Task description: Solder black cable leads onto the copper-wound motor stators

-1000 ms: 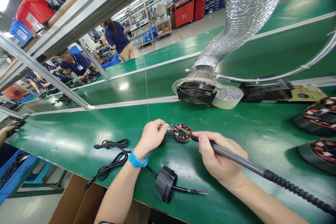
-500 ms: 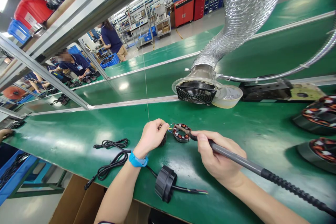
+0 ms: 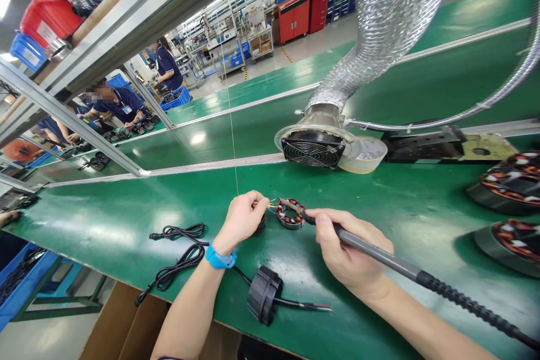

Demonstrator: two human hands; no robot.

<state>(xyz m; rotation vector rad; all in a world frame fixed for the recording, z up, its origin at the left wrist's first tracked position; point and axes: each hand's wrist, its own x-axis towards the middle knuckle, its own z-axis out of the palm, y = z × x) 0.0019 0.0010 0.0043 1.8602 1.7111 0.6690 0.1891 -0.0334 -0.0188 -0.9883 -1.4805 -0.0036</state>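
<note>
My right hand point(image 3: 354, 247) is closed around the handle of a soldering iron point(image 3: 379, 256), whose tip reaches over a ring-shaped motor stator point(image 3: 291, 224) with copper windings. My left hand point(image 3: 245, 215) pinches thin coloured wires point(image 3: 272, 206) at the stator's left edge, close to the iron's tip. Partly hidden beneath that hand is a dark round part. Nearer to me lies a black ribbed plastic cap point(image 3: 264, 295) with a cable through it, its coloured wire ends point(image 3: 323, 307) pointing right. The exact joint at the tip is too small to make out.
Behind the stator stands a fume fan point(image 3: 313, 152) on a foil duct point(image 3: 392, 22), beside a small round tub point(image 3: 365, 156). Coiled black cables point(image 3: 179, 267) lie left of my forearm. Larger stators point(image 3: 512, 244) sit at the right. A thin string point(image 3: 231, 118) hangs ahead; co-workers sit and stand beyond.
Both hands, the iron and the wires keep nearly the same positions at the stator. The whole view has shifted slightly. A standing co-worker in the background has turned and moved a little left.
</note>
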